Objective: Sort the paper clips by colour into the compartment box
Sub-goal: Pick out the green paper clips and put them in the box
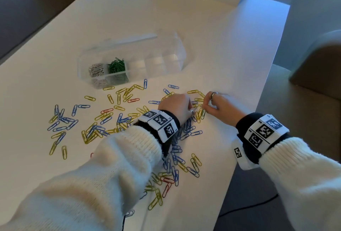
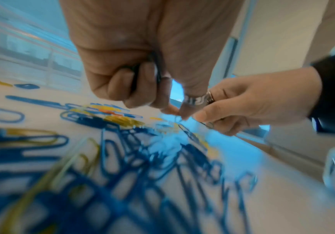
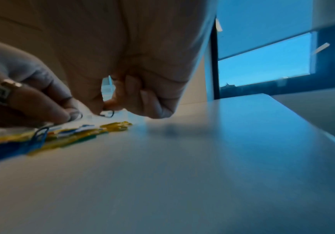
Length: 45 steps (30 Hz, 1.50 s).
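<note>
A clear compartment box lies open on the white table, with silver clips in its leftmost cell and green clips in the one beside it. Loose yellow, blue and red paper clips are scattered in front of it. My left hand is curled over the pile and holds a few dark clips in its palm, its fingertips touching down among the clips. My right hand meets it from the right and pinches a dark clip just above the table. In the head view both hands are nearly touching.
The table's right edge runs close beside my right hand. The box's other cells look empty. A dense heap of blue clips lies under my left wrist. A dark cable trails on the floor.
</note>
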Available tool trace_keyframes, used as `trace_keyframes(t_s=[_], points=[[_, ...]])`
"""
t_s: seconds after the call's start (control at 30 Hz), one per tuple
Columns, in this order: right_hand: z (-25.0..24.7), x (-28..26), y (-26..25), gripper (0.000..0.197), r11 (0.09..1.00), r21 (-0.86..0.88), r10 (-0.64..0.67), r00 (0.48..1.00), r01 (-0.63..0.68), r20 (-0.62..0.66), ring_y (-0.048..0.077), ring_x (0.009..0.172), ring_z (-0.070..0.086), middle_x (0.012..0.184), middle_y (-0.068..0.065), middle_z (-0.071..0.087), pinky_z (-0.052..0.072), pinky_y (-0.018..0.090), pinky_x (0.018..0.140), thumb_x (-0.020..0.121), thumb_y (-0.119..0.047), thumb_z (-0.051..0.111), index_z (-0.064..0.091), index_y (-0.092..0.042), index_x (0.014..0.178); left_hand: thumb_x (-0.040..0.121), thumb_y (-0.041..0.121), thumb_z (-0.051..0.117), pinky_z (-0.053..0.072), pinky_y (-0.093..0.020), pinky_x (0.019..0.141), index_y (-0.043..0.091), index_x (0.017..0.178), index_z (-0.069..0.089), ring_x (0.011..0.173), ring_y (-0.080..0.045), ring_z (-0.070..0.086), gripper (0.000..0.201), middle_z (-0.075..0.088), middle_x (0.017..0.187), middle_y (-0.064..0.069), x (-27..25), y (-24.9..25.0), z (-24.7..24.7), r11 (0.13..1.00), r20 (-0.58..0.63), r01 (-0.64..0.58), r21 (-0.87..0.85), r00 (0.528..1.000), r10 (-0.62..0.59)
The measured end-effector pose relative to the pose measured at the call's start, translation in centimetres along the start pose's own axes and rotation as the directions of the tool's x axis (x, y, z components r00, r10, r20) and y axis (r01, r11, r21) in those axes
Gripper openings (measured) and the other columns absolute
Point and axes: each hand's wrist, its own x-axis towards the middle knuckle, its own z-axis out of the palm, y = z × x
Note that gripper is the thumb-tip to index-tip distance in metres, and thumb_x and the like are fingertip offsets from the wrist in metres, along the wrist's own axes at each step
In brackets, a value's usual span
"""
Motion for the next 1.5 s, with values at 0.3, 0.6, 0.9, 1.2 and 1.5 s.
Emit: trace_keyframes(t_s=[0.3,0.6,0.9,1.2,1.5], points=[[-0.8,-1.7,-0.4,0.027,0.720,0.679,0.202,0.979,-0.142,-0.010,0.006,0.047,0.029,0.064,0.003,0.034,0.025,0.015,0.041,0.089,0.007,0.031,0.031,-0.015,0.073,0.075,0.009,0.035,0.020,-0.019,0.039,0.017,0.065,0.037,0.043,-0.010,0.025,0.012,0.033,0.053,0.004,-2.9,-2.5,-4.3,0.091,0.239,0.229,-0.969,0.963,0.124],[0.6,-3.2,-0.6,0.034,0.804,0.568,0.177,0.983,-0.176,0.053,0.010,0.050,0.028,0.062,0.001,0.030,0.028,0.015,0.044,0.093,0.006,0.026,0.036,-0.026,0.093,0.072,0.018,0.036,0.015,-0.016,0.030,0.014,0.062,0.045,0.034,-0.006,0.027,0.014,0.029,0.052,0.004,-5.9,-5.7,-5.1,-0.302,0.298,0.325,-0.896,0.945,0.132],[0.2,-2.2,-0.5,0.014,0.995,-0.023,0.097,0.989,-0.095,0.109,0.006,0.053,0.032,0.060,-0.006,0.033,0.033,0.009,0.054,0.092,-0.020,0.054,0.048,-0.016,0.104,0.069,0.014,0.037,0.015,-0.015,0.032,0.015,0.062,0.047,0.036,-0.007,0.027,0.012,0.032,0.055,0.005,-7.8,-8.1,-4.5,-0.291,0.423,0.399,-0.870,0.906,-0.022],[0.9,-3.1,-1.5,0.024,0.954,-0.276,0.151,0.983,-0.117,0.105,0.010,0.056,0.039,0.068,-0.007,0.043,0.028,0.026,0.052,0.096,-0.029,0.045,0.055,-0.008,0.101,0.078,0.020,0.046,0.016,-0.014,0.027,0.017,0.053,0.043,0.032,-0.006,0.027,0.025,0.032,0.050,0.006,-10.0,-10.0,-4.1,-0.366,0.490,0.428,-0.826,0.867,-0.093],[1.5,-5.7,-10.9,0.021,0.961,0.137,-0.246,0.969,0.241,0.017,0.003,0.051,0.048,0.059,-0.005,0.046,0.039,0.011,0.053,0.091,-0.015,0.054,0.046,-0.021,0.072,0.096,0.018,0.034,0.057,-0.039,0.069,-0.006,0.090,0.069,0.080,-0.030,0.069,0.043,0.068,0.092,-0.021,-11.3,-7.8,-1.9,-0.410,0.498,0.457,-0.789,0.867,0.007]])
